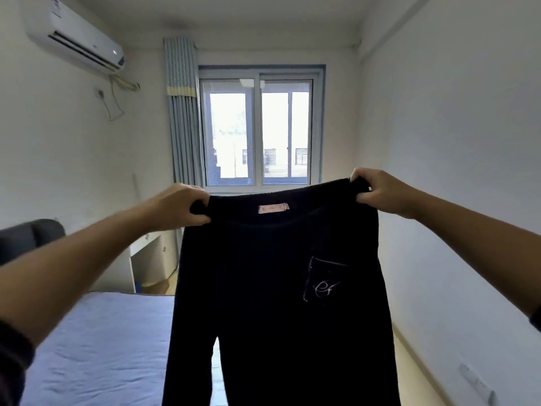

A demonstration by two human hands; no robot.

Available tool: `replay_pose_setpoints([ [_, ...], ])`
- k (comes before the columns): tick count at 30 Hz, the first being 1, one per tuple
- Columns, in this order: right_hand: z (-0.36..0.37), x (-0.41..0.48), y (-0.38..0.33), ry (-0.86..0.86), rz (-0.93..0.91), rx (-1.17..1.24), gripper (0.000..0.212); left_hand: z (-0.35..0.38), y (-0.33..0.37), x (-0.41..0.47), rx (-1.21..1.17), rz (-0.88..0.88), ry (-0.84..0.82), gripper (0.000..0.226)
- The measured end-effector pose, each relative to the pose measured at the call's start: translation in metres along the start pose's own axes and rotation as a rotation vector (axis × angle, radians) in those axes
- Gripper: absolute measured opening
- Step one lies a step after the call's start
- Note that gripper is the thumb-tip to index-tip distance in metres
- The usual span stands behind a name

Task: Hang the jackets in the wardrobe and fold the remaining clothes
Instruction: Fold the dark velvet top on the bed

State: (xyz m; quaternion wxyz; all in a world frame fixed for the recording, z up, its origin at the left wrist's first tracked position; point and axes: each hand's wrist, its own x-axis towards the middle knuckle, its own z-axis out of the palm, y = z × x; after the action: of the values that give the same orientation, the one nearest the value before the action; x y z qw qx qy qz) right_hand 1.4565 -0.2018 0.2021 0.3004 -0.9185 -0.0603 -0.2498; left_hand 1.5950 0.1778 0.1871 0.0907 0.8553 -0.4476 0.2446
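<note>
Item: dark trousers (278, 288), held up by the waistband in mid-air, in front of the window and above the foot of the bed; legs hang down out of view below.
Markings: pink label (273, 208) inside the waistband; small pocket (323, 281) with pale stitched lettering on the side nearer the right hand.
Left hand: left hand (180, 208), closed on the left end of the waistband, cloth bunched in the fist.
Right hand: right hand (377, 190), closed on the right end of the waistband, thumb under, fingers over.
Tension: waistband stretched fairly level between the two fists, slightly higher at the right.
Stage, as judged: garment opened out for inspection or alignment; no fold made in it yet.
Done: cannot tell; no wardrobe, jackets or folded pile in view.
Left: folding of these trousers at least; the rest cannot be counted from here.
Surface: bed (102, 347) with a blue sheet, lightly creased, bare where visible; dark headboard (32, 238) at the left wall. Likely the laying-down place.
Room: white walls; air conditioner (76, 33) high on the left; window (259, 131) ahead with a striped curtain (183, 112) drawn to its left; white tabletop unit (152, 259) beyond the bed.
</note>
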Motion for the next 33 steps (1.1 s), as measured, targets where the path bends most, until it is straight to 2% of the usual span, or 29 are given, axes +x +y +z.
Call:
replay_pose_setpoints([
  [3, 0.005, 0.002, -0.001, 0.052, 0.040, 0.081, 0.029, 0.012, -0.003, 0.003, -0.335, -0.212, 0.202, 0.026],
  [5, 0.007, 0.004, 0.001, 0.082, 0.088, 0.133, 0.027, 0.016, -0.001, 0.006, -0.565, -0.312, 0.193, 0.019],
  [7, 0.009, 0.003, 0.003, 0.043, 0.154, 0.199, 0.025, 0.014, 0.001, 0.007, -0.752, -0.359, 0.123, 0.022],
  [10, 0.007, -0.006, 0.010, -0.084, 0.211, 0.282, 0.027, 0.008, -0.004, 0.006, -0.752, -0.354, -0.126, 0.040],
  [13, -0.001, -0.016, 0.019, -0.219, 0.184, 0.236, 0.019, 0.010, -0.008, 0.003, -0.610, -0.370, -0.328, 0.020],
  [17, -0.004, -0.022, 0.017, -0.392, 0.161, 0.019, 0.010, 0.022, -0.011, 0.004, -0.622, -0.337, -0.411, 0.013],
  [20, -0.002, -0.020, 0.017, -0.329, 0.157, -0.101, 0.009, 0.030, -0.009, 0.004, -0.810, -0.243, -0.451, 0.021],
  [23, -0.004, -0.022, 0.020, -0.233, 0.169, -0.028, 0.015, 0.035, -0.006, 0.002, -0.923, -0.223, -0.356, 0.022],
  [25, -0.002, -0.025, 0.021, -0.218, 0.199, -0.061, 0.022, 0.034, -0.006, 0.004, -0.850, -0.246, -0.247, 0.018],
  [27, 0.005, -0.027, 0.025, -0.141, 0.216, -0.193, 0.024, 0.031, -0.006, 0.005, -0.493, -0.209, -0.089, 0.013],
  [28, 0.010, -0.028, 0.027, -0.072, 0.218, -0.262, 0.023, 0.031, -0.006, 0.006, -0.285, -0.159, -0.022, 0.019],
  [30, 0.022, -0.030, 0.029, 0.061, 0.201, -0.344, 0.018, 0.031, -0.002, 0.002, -0.024, -0.060, 0.099, 0.019],
  [31, 0.027, -0.032, 0.029, 0.106, 0.186, -0.364, 0.016, 0.031, 0.000, 0.000, 0.032, -0.055, 0.162, 0.011],
  [33, 0.035, -0.037, 0.029, 0.178, 0.179, -0.364, 0.024, 0.036, 0.002, -0.003, -0.011, -0.174, 0.286, 0.019],
])
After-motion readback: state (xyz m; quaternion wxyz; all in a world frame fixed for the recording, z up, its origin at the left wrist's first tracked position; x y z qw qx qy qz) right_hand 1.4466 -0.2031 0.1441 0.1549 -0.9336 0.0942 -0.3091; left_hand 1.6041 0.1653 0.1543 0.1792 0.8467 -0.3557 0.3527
